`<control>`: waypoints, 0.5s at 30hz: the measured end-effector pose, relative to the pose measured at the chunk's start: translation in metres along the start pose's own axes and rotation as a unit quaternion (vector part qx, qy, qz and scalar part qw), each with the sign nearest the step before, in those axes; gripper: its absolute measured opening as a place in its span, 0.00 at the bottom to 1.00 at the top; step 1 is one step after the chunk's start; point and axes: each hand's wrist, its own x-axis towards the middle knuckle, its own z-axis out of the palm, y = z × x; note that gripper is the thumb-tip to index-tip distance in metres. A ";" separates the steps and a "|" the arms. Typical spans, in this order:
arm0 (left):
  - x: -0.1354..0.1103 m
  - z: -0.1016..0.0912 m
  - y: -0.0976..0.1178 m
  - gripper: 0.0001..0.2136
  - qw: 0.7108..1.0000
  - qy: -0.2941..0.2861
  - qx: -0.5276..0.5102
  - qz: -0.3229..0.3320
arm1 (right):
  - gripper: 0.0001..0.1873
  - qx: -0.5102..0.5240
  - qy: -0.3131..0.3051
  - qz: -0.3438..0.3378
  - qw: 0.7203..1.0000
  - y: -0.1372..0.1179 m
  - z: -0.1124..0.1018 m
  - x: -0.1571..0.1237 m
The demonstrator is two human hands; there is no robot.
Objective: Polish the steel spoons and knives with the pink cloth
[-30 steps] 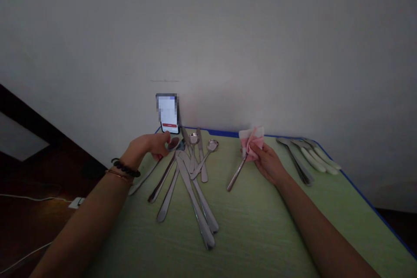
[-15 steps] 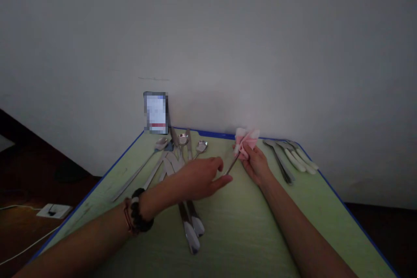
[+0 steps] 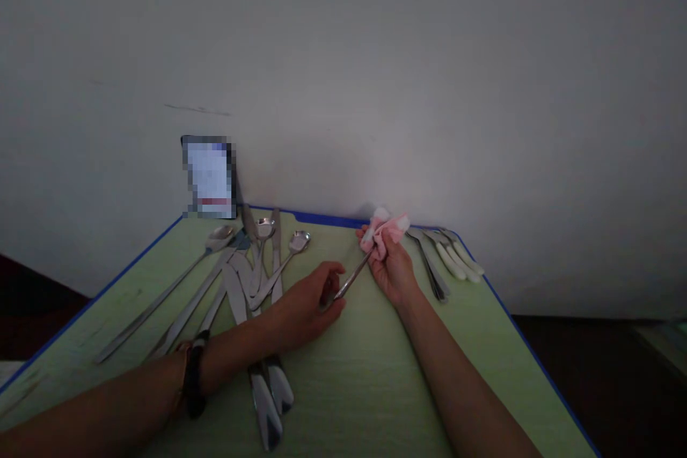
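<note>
Left hand (image 3: 308, 304): fingers and thumb closed on the near end of a metal utensil (image 3: 354, 278).
Right hand (image 3: 396, 272): gripping a pink-and-white cloth (image 3: 382, 237) around the far end.
Utensil position: slanted between both hands, over the tabletop (image 3: 365, 386); head concealed by cloth.
Left side: spoons (image 3: 299, 241) and knives (image 3: 267, 401), overlapping.
Right side: white-handled cutlery (image 3: 449, 261) beside all-metal pieces (image 3: 431, 268).
</note>
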 end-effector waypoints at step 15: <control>0.001 -0.006 -0.005 0.13 0.997 -0.054 -0.055 -0.019 | 0.13 -0.108 -0.097 0.024 0.989 0.003 -0.002 -0.008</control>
